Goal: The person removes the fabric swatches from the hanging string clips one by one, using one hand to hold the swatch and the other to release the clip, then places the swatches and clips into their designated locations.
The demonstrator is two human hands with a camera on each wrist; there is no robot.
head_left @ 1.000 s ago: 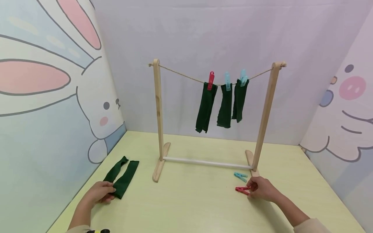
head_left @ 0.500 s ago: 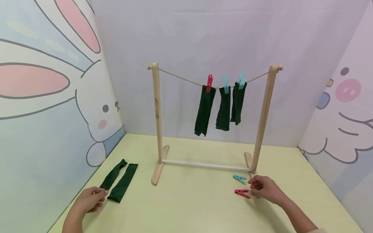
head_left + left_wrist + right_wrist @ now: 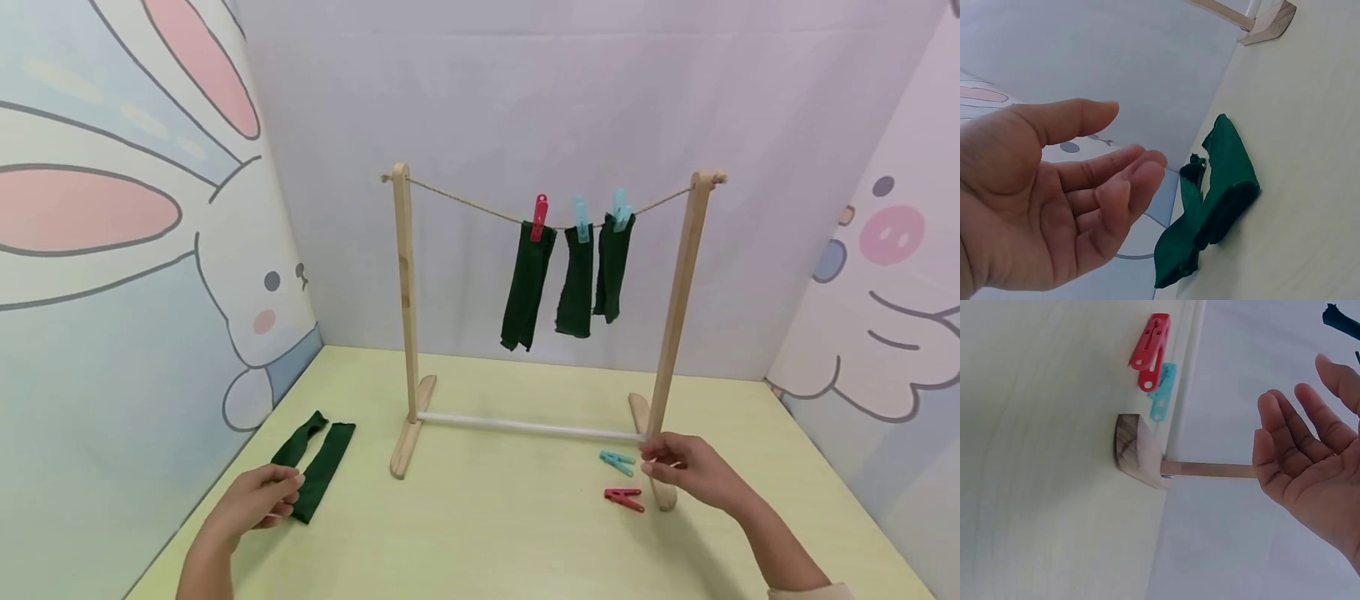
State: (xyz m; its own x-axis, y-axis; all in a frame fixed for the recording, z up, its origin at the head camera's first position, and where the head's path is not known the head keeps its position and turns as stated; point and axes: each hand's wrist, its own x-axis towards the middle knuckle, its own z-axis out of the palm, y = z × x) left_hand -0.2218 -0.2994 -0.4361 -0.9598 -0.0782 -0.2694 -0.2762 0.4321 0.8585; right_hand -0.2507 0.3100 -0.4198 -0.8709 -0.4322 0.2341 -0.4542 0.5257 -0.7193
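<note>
Two dark green cloth strips lie side by side on the table at the left: a nearer flat strip (image 3: 324, 473) and a narrower, wrinkled strip (image 3: 302, 440). My left hand (image 3: 258, 498) is raised over their near ends, fingers loosely bent, with nothing between thumb and fingers in the left wrist view. A red clothespin (image 3: 624, 498) and a light blue clothespin (image 3: 617, 462) rest on the table by the rack's right foot. Just right of them my right hand (image 3: 693, 473) hovers, holding nothing, its fingers relaxed and apart from the thumb in the right wrist view.
A wooden drying rack (image 3: 407, 292) stands mid-table with a sagging rope (image 3: 465, 198). Three green cloth pieces hang from it, one under a red clothespin (image 3: 539, 218), two under light blue clothespins (image 3: 582, 220). A white rod (image 3: 525, 426) joins its feet. Printed walls enclose the table.
My right hand has let go of the red clothespin and lifted up and away from it. The left hand has come off the cloth strips, shifted left, then back over their near ends.
</note>
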